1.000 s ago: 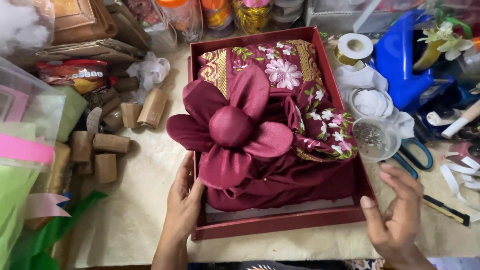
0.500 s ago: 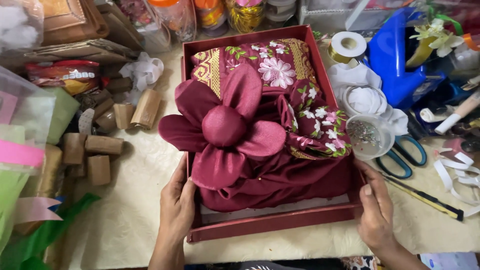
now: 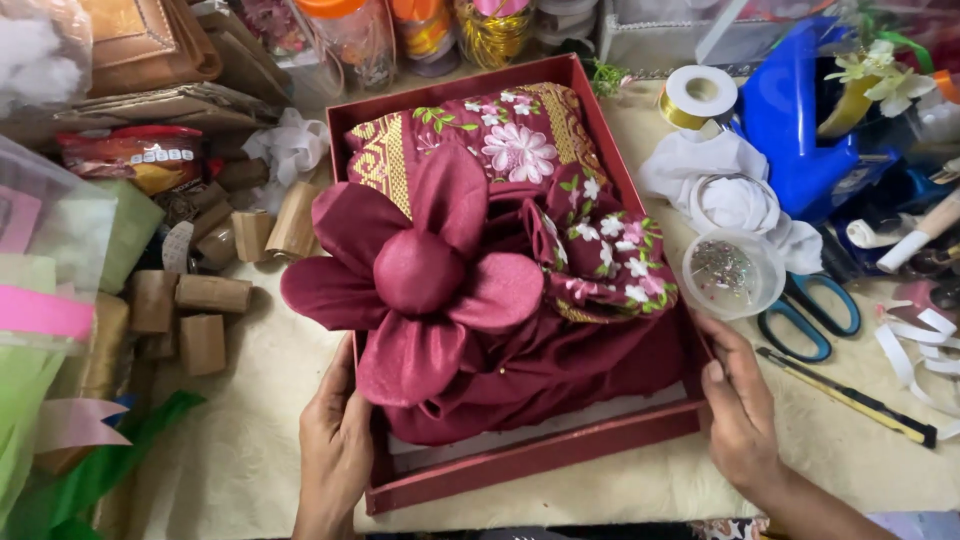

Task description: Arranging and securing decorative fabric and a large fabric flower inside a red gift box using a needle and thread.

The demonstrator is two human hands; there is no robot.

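A dark red tray-like box [image 3: 540, 455] lies in front of me. It is filled with maroon cloth folded into a large flower [image 3: 415, 285], and an embroidered floral and gold-bordered cloth [image 3: 520, 160] lies behind it. My left hand [image 3: 335, 445] grips the box's left front side. My right hand [image 3: 740, 405] grips the right front corner. Both hands press against the box walls.
Brown cardboard tubes [image 3: 200, 300] lie at the left beside green and pink paper [image 3: 40, 330]. At the right are a clear round container of pins [image 3: 733, 272], blue-handled scissors [image 3: 810, 315], a cutter knife [image 3: 850, 397], white cloth [image 3: 720, 180], a gold ribbon roll [image 3: 697, 95] and jars [image 3: 420, 35] behind.
My right hand came in from the table and took hold of the box's right front corner. The box has been turned slightly, its far end now leaning right.
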